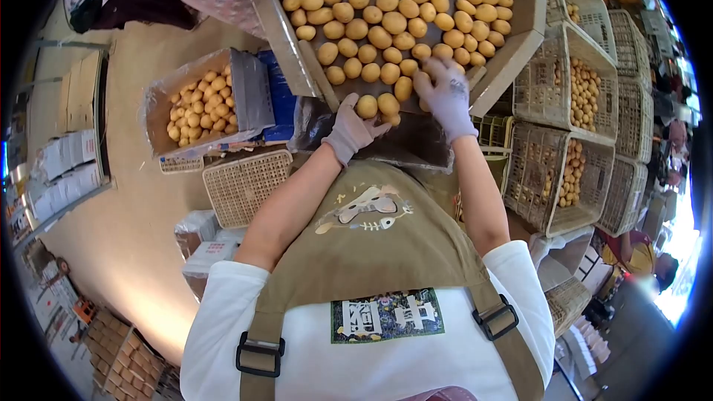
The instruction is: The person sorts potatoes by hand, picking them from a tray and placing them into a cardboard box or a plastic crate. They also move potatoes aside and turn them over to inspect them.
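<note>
A sorting tray [523,30] holds round yellow fruit [394,22]; wicker baskets [542,89] stand to its right, a fruit box [249,89] to its left; at its near lip the gloved right hand [448,96] lies spread open on fruit; the gloved left hand [347,130] curls against one fruit [366,107], grip unclear.

fruits [394,22]: smooth, matt yellow skin | baskets [546,89]: woven wicker | gloves [449,96]: cloth

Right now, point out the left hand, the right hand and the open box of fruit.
left hand [353,128]: head view, back of the glove.
right hand [447,93]: head view, back of the glove.
box [250,89]: head view, its grey side wall.
</note>
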Available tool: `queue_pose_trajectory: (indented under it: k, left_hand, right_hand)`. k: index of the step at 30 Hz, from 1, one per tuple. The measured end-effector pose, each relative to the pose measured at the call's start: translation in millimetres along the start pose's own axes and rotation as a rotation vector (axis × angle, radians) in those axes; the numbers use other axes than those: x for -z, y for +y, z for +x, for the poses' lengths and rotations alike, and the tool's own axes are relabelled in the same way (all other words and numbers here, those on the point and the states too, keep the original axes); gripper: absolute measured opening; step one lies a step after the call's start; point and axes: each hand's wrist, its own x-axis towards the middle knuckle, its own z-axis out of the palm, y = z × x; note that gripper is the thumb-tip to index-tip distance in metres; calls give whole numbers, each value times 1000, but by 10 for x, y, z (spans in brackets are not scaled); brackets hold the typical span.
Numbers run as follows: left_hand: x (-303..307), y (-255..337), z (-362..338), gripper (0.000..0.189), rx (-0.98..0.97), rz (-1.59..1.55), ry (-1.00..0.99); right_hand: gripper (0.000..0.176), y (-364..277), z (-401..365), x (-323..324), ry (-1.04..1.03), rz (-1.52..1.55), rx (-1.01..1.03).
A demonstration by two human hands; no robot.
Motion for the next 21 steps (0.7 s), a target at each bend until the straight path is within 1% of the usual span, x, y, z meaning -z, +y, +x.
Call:
queue_pose_trajectory:
  k: [1,2,3,4,5,6,7,8,10,11,13,15,16,17,18,19,20,21]
  left_hand:
    - [11,-8,22,55,1,-18,-2]
    - [19,-11,44,56,2,-32,-6]
    - [15,-8,53,58,7,-40,-11]
    - [-42,4,16,61,14,-25,43]
    - [-85,26,-39,62,-2,5,-25]
    - [-143,36,-136,63,-14,36,-91]
    - [-172,48,-173,63,-26,66,-160]
    - [-32,29,-56,66,-132,273,-285]
    - [3,-34,-24,65,-241,394,-275]
    - [13,-52,-20,66,-297,459,-269]
    - [-75,-29,-97,63,-148,223,-107]
    - [-216,31,-147,61,2,-4,47]
    - [-159,47,-100,55,-35,-6,4]
    - [-110,35,-45,53,-40,-4,5]
    - [-51,13,6,51,-42,1,12]
    - [20,0,77,50,-43,12,19]
    - [72,10,158,47,13,10,90]
    - [72,-9,130,46,-6,93,91]
  right_hand:
    - [41,-88,66,18,189,-24,14]
    - [50,-75,97,-149,37,-123,10]
    - [57,-118,-2,-338,-117,-232,47]
    - [58,-271,-102,-257,-220,-249,138]
    - [59,-383,-160,-165,-323,-266,229]
    - [55,-241,-159,-147,-404,-247,271]
    - [50,-148,-115,-34,-404,-214,315]
    - [46,-90,8,-31,-304,-128,196]
    - [40,-1,219,-77,-110,53,-52]
    - [46,-39,206,-143,209,1,3]
    - [56,-223,162,-244,-181,-293,69]
    - [55,-220,16,-217,-195,-321,233]
    - [50,40,136,-253,-231,-94,171]
    - [46,328,307,-268,-273,131,110]
    - [38,342,424,-133,-114,206,-31]
    - [45,187,457,31,205,68,-12]
    - [50,113,468,-14,114,-80,-79]
    - [56,20,462,-77,21,-224,-149]
